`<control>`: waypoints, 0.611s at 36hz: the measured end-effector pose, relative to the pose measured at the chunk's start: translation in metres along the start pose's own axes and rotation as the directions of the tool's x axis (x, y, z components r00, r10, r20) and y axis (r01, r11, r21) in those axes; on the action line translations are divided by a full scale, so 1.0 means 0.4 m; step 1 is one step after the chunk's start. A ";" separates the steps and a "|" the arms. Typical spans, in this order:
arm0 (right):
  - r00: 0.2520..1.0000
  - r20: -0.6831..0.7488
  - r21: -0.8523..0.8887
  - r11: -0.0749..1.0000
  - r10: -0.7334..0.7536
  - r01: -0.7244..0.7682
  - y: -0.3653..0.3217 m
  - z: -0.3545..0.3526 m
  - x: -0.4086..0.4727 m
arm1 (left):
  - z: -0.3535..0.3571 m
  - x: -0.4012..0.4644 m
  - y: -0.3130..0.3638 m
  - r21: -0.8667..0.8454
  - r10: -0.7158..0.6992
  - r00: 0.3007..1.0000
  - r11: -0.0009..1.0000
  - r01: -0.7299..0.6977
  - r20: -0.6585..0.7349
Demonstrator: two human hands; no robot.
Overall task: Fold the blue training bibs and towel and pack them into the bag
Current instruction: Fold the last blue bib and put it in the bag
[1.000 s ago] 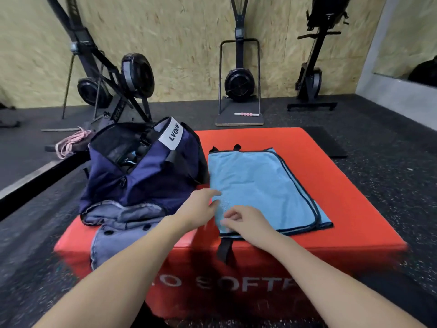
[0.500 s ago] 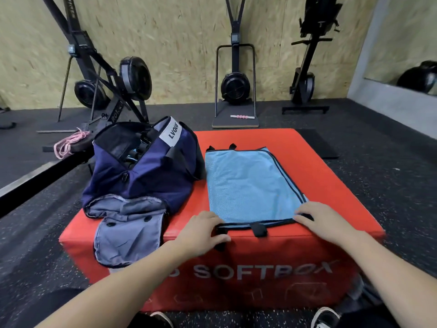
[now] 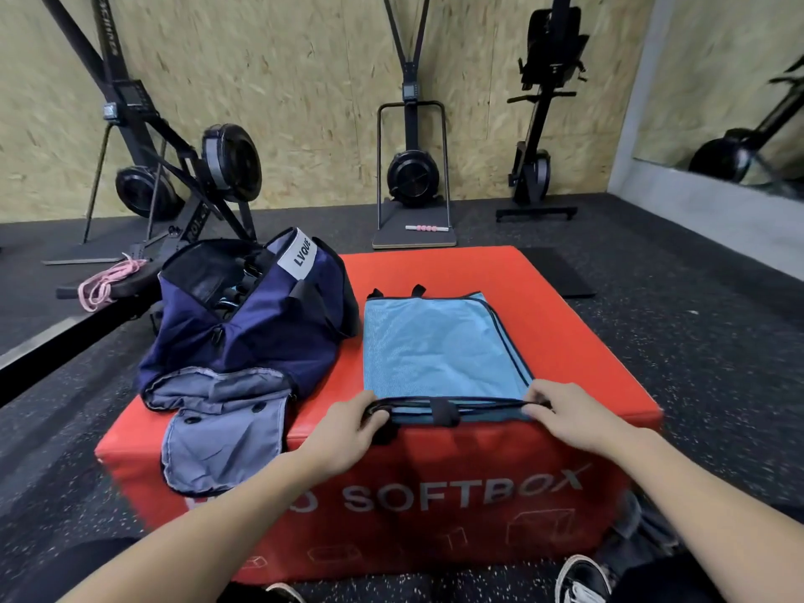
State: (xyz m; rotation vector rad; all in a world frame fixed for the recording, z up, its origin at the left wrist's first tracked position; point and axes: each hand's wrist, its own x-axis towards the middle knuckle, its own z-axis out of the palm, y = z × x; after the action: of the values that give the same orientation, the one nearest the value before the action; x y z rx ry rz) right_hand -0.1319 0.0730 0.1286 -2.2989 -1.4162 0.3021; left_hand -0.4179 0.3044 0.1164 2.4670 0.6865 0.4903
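Between my fingers: the near edge of the blue bib (image 3: 439, 341), its dark trim stretched from one hand to the other along the front lip of the red soft box (image 3: 565, 324).
Left hand (image 3: 348, 433): I have it at the near-left corner of the bib, fingers (image 3: 376, 413) curled over the dark trim and pinching it.
Right hand (image 3: 578, 417): at the near-right corner, fingertips (image 3: 537, 404) closed on the same trim, thumb tucked under the edge.
Bib: lying flat on the box top beyond my fingers, folded into a rectangle, two dark loops at its far edge and one dark tab at the near edge midway between my hands.
Bag (image 3: 243, 324): navy, just left of the bib and beyond my left fingers, mouth open, a white label reading LVQUE on its top; its grey flap (image 3: 222, 433) hangs over the box front beside my left wrist.
Box front: white lettering SOFTBOX below my hands.
Shoe (image 3: 581, 578): dark with white laces, on the floor under my right forearm.
Far side: black exercise machines (image 3: 411, 167) against a chipboard wall.
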 end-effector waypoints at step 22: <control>0.966 -0.244 0.294 0.956 0.080 -0.005 -0.034 -0.068 0.276 | -0.055 0.240 -0.027 -0.165 -0.146 0.950 0.981 0.103 -0.275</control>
State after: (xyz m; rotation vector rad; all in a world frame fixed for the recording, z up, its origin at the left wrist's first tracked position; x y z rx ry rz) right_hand -0.0816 0.1701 0.1630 -2.0451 -1.1142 0.2044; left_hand -0.3549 0.3745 0.1467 2.2185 0.8808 0.8284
